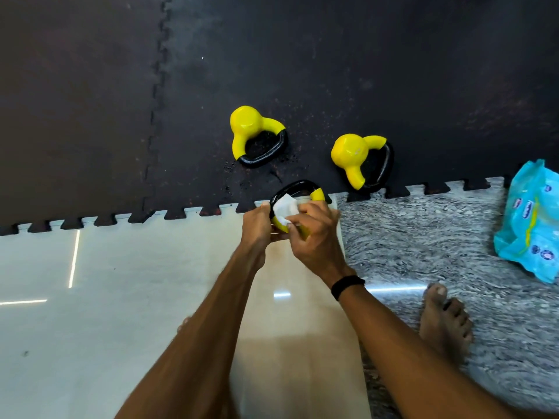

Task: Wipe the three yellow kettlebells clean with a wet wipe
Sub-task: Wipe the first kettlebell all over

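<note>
A: Holding the near kettlebell at the black mat's edge: left hand curls around its body, right hand pinches the wet wipe against it.

B: Risk?

A: A wet surface may slip from the fingers; two kettlebells lie on the mat, likely unwiped.

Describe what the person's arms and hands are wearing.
Both forearms are bare, with no sleeves in view. The right wrist carries a plain black band. The left hand and right hand wear no gloves, and no rings show.
</note>
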Action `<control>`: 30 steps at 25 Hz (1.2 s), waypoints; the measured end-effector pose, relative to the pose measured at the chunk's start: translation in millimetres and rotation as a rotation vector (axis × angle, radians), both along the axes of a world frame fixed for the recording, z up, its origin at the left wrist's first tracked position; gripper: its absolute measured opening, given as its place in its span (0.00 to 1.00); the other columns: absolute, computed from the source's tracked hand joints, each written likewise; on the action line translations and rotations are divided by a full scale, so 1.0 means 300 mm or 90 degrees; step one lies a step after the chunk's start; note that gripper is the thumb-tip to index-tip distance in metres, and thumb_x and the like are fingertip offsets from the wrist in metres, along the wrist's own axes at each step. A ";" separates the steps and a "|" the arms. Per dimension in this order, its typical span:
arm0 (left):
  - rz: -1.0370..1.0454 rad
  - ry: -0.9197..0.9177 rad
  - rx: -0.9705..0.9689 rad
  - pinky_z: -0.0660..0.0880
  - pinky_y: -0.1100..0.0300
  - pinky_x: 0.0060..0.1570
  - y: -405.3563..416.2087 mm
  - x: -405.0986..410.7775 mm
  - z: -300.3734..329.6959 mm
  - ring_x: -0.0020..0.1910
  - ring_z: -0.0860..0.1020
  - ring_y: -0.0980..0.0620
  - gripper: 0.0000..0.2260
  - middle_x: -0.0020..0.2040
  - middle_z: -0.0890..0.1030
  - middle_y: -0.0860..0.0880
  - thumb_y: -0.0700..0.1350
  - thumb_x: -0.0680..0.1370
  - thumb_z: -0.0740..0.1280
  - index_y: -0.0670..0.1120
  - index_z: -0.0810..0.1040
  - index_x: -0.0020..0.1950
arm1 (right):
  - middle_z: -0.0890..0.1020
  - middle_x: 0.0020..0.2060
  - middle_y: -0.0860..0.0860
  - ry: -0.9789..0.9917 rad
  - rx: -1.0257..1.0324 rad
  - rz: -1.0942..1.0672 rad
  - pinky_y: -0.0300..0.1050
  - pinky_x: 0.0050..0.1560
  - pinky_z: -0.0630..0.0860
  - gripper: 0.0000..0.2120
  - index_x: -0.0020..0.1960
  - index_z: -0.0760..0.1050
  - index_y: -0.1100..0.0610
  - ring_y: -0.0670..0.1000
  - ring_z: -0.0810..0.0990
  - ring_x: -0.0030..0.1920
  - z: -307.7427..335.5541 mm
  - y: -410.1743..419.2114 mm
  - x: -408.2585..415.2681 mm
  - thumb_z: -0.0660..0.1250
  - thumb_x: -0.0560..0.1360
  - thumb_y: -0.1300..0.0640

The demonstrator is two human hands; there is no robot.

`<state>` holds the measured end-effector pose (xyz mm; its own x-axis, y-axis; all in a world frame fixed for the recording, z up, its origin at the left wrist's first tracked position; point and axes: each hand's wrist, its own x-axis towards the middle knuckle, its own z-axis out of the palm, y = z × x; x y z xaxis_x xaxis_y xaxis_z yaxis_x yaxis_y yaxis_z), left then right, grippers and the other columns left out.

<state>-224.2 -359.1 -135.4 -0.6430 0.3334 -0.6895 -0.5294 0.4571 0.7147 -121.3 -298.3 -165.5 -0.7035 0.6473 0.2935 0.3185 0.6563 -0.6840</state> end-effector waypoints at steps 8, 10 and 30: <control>-0.037 -0.013 0.014 0.81 0.51 0.40 0.011 -0.025 0.027 0.42 0.82 0.45 0.34 0.45 0.84 0.41 0.65 0.80 0.44 0.42 0.80 0.57 | 0.78 0.41 0.55 0.002 -0.023 -0.040 0.47 0.46 0.66 0.02 0.41 0.78 0.60 0.57 0.79 0.45 -0.005 0.024 -0.021 0.68 0.70 0.62; -0.031 -0.001 0.005 0.80 0.52 0.44 0.023 -0.015 0.026 0.44 0.82 0.46 0.30 0.45 0.83 0.44 0.64 0.81 0.45 0.44 0.79 0.54 | 0.79 0.39 0.55 -0.007 -0.006 0.056 0.48 0.46 0.66 0.02 0.42 0.79 0.60 0.55 0.78 0.42 0.022 0.000 -0.044 0.68 0.70 0.62; 0.376 0.210 -0.337 0.74 0.51 0.58 -0.228 -0.233 0.093 0.57 0.79 0.39 0.25 0.57 0.81 0.41 0.53 0.69 0.75 0.39 0.76 0.58 | 0.80 0.37 0.54 0.037 -0.315 -0.076 0.30 0.34 0.71 0.18 0.60 0.77 0.57 0.49 0.76 0.33 0.048 0.091 -0.156 0.72 0.71 0.61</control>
